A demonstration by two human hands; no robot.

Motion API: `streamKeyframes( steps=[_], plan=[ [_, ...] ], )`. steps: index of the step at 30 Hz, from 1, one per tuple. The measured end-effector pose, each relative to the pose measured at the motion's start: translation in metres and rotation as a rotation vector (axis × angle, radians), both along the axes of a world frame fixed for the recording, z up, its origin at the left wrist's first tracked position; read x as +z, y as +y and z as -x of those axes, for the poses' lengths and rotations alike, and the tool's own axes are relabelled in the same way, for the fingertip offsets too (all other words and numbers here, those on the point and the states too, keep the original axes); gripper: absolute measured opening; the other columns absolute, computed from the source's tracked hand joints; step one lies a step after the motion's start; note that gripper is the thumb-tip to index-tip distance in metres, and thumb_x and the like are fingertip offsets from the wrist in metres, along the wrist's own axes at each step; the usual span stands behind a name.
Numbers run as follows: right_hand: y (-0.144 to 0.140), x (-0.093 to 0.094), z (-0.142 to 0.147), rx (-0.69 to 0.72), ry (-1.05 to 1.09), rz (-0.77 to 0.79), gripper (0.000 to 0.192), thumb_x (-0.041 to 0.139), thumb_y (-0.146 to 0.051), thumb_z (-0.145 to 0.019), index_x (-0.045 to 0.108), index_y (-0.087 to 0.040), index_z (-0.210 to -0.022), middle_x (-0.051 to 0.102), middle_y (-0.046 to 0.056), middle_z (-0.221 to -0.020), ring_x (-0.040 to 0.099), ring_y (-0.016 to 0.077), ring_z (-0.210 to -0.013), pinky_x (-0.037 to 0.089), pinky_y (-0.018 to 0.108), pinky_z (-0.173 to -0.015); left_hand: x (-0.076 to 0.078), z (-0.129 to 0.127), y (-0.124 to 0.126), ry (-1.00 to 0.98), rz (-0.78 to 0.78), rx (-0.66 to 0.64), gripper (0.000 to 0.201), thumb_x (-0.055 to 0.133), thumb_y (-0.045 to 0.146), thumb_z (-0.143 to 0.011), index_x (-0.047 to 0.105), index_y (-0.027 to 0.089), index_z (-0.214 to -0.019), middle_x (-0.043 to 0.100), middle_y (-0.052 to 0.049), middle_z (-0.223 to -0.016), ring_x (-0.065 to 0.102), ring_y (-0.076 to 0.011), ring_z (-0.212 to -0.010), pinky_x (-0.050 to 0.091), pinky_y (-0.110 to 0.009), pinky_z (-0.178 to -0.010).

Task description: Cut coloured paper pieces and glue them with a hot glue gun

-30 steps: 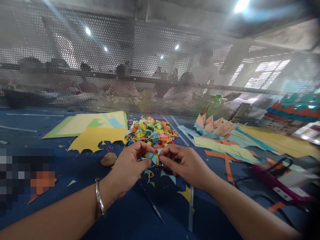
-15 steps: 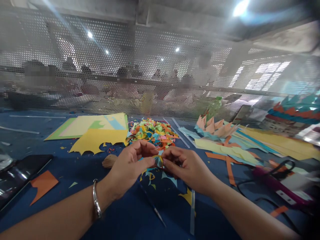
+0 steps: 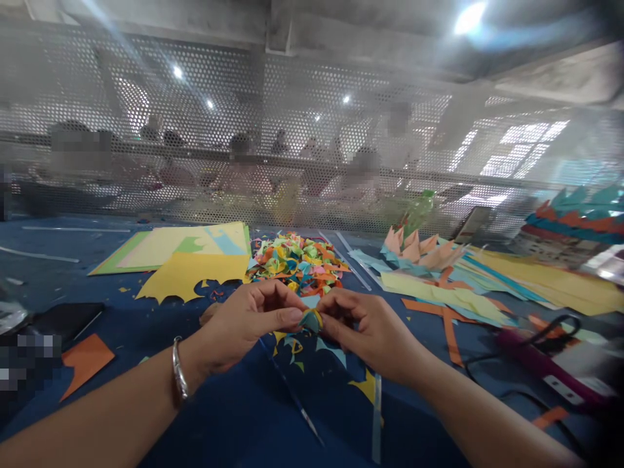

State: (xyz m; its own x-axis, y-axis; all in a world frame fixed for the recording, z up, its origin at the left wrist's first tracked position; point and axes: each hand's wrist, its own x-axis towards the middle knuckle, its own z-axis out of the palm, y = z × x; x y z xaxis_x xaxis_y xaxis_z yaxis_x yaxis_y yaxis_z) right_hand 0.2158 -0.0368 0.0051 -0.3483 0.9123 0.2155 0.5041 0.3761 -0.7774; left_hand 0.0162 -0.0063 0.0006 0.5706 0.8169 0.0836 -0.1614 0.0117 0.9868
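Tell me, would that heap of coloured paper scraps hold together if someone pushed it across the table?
Probably not. The heap of scraps looks like loose, curled cuttings piled on each other, so a push would likely scatter them. They seem thin and very light; stray bits already lie about the blue table. Curled strips would likely flex, not resist.

Bright ceiling lamps (image 3: 468, 16) flare at the top right and throw pale streaks across a hazy upper half. The perforated screen (image 3: 292, 143) and the people behind it look soft and washed out. Edges bend and blur, while the blue tabletop (image 3: 244, 416) lies evenly lit with faint shadows.
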Motion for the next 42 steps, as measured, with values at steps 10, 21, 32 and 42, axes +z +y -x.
streamKeyframes(
  steps=[10, 21, 32, 42],
  plan=[
    [-0.005, 0.005, 0.001, 0.052, -0.028, -0.052, 0.01, 0.052, -0.021, -0.083, 0.057, -0.016, -0.077, 0.047, -0.003, -0.062, 0.039, 0.0086, -0.054, 0.032, 0.023, -0.048, 0.008, 0.005, 0.0, -0.005, 0.21, -0.109, 0.015, 0.075, 0.014, -0.068, 0.065, 0.014, -0.079, 0.062, 0.003, -0.071, 0.055, -0.006, -0.065, 0.038, -0.019, -0.064],
    [-0.008, 0.006, -0.001, 0.113, -0.043, -0.062, 0.01, 0.052, -0.022, -0.083, 0.059, -0.016, -0.078, 0.05, -0.002, -0.064, 0.041, 0.0093, -0.053, 0.035, 0.024, -0.05, 0.007, 0.013, 0.003, -0.015, 0.254, -0.214, 0.011, 0.075, 0.014, -0.067, 0.067, 0.013, -0.073, 0.065, 0.002, -0.066, 0.057, -0.0068, -0.062, 0.042, -0.019, -0.064],
    [-0.007, 0.004, -0.001, 0.119, -0.081, -0.081, 0.009, 0.051, -0.019, -0.083, 0.059, -0.017, -0.079, 0.05, -0.002, -0.064, 0.041, 0.0093, -0.054, 0.036, 0.024, -0.051, 0.002, 0.004, 0.001, 0.125, 0.032, -0.114, 0.015, 0.073, 0.025, -0.069, 0.065, 0.013, -0.074, 0.064, -0.001, -0.065, 0.058, -0.0104, -0.06, 0.046, -0.026, -0.063],
    [-0.008, 0.003, 0.0, 0.109, -0.142, -0.179, 0.011, 0.05, -0.015, -0.082, 0.06, -0.018, -0.084, 0.054, -0.001, -0.069, 0.045, 0.01, -0.058, 0.039, 0.024, -0.054, 0.0, 0.003, 0.003, 0.144, -0.067, -0.005, 0.012, 0.07, 0.022, -0.069, 0.063, 0.015, -0.077, 0.062, 0.001, -0.068, 0.055, -0.0102, -0.063, 0.042, -0.026, -0.064]
  ],
)
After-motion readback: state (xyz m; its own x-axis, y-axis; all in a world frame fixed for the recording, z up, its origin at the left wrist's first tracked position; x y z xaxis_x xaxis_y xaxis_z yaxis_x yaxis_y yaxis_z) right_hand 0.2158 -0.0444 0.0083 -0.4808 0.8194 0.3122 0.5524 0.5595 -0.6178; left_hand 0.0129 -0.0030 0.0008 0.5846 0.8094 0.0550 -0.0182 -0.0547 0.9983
